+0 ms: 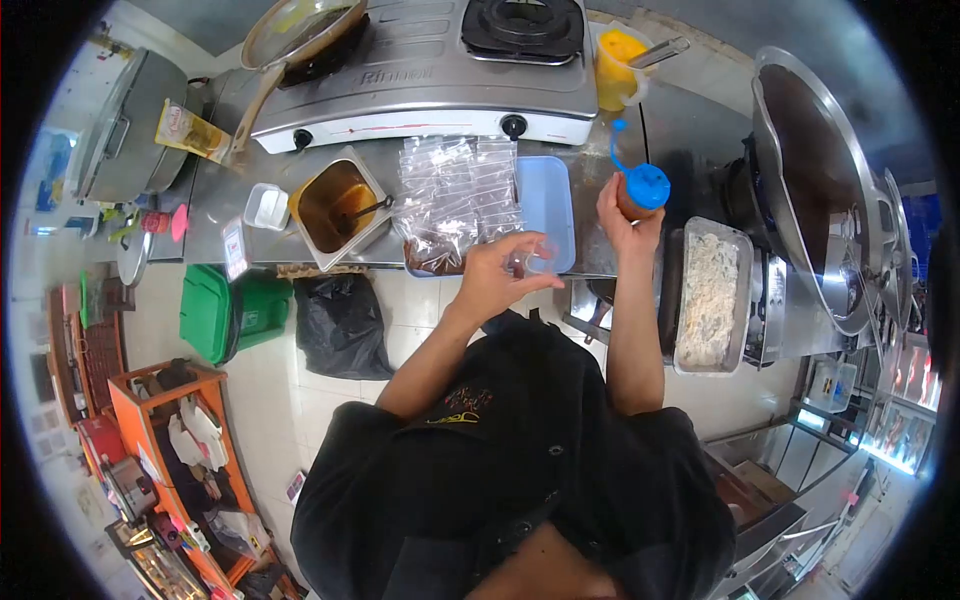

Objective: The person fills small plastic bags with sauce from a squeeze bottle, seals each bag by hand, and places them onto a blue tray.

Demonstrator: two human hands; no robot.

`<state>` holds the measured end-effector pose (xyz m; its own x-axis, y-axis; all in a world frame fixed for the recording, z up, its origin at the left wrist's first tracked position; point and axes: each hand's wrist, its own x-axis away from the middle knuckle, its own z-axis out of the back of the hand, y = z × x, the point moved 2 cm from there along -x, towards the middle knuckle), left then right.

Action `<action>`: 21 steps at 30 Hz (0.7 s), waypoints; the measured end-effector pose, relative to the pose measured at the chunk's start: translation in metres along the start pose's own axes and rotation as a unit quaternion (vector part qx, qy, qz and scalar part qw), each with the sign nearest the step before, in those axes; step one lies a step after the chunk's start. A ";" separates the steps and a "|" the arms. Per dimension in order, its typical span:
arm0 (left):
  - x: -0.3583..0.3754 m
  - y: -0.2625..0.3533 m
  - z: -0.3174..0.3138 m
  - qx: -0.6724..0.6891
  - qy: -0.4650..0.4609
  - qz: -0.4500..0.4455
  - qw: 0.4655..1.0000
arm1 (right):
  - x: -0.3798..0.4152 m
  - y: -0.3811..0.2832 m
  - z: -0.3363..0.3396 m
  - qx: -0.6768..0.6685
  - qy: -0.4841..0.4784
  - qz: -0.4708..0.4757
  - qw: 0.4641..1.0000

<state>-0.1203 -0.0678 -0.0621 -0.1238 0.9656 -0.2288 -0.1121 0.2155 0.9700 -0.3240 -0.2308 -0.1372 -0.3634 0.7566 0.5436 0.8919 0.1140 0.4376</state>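
Observation:
My left hand [495, 272] curls its fingers and thumb around a small clear plastic cup [541, 259], held over the front edge of the counter. My right hand [630, 228] is wrapped around a squeeze bottle [646, 190] with a blue lid; its strapped cap hangs open toward the stove. Brownish-red contents show below the lid. Just beyond my left hand, many clear plastic packets [455, 190] lie in rows over a light blue tray [546, 200]. The tray's right part shows bare blue plastic.
A metal pan [381, 222] of brown sauce with a ladle stands left, beside a small white container [267, 207]. Behind is a gas stove [430, 95] with a frying pan [300, 30]. Rightward are a tub of floury mix [712, 300], a large pot [815, 180] and a yellow-filled jug [614, 85].

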 end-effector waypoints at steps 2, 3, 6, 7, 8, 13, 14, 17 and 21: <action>-0.003 0.005 0.003 -0.047 -0.001 0.006 0.999 | -0.002 0.005 0.002 0.062 -0.048 0.042 0.996; -0.006 0.009 0.005 -0.088 -0.003 0.015 0.996 | 0.023 0.022 -0.003 0.146 -0.092 0.065 0.983; -0.008 0.019 0.009 -0.170 0.005 -0.036 0.985 | 0.054 0.042 -0.002 0.274 -0.173 0.086 0.942; -0.007 0.019 0.009 -0.171 0.006 -0.031 0.985 | 0.070 0.054 -0.007 0.361 -0.176 0.169 0.900; -0.007 0.020 0.009 -0.198 0.016 -0.057 0.978 | 0.082 0.064 -0.011 0.442 -0.178 0.249 0.843; -0.010 0.013 0.001 -0.257 0.022 -0.124 0.958 | 0.103 0.075 -0.020 0.554 -0.221 0.438 0.673; -0.011 0.013 0.000 -0.259 0.021 -0.128 0.957 | 0.105 0.076 -0.022 0.574 -0.246 0.432 0.650; -0.010 0.016 -0.003 -0.242 0.012 -0.100 0.965 | 0.104 0.074 -0.026 0.590 -0.275 0.435 0.622; -0.008 0.012 -0.004 -0.221 0.020 -0.084 0.971 | 0.111 0.085 -0.032 0.578 -0.267 0.424 0.644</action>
<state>-0.1249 -0.0740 -0.0493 -0.1043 0.9141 -0.3919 -0.5452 0.2770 0.7912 -0.2970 -0.1578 -0.0165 0.2543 0.9410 -0.2233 0.4260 -0.3163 -0.8476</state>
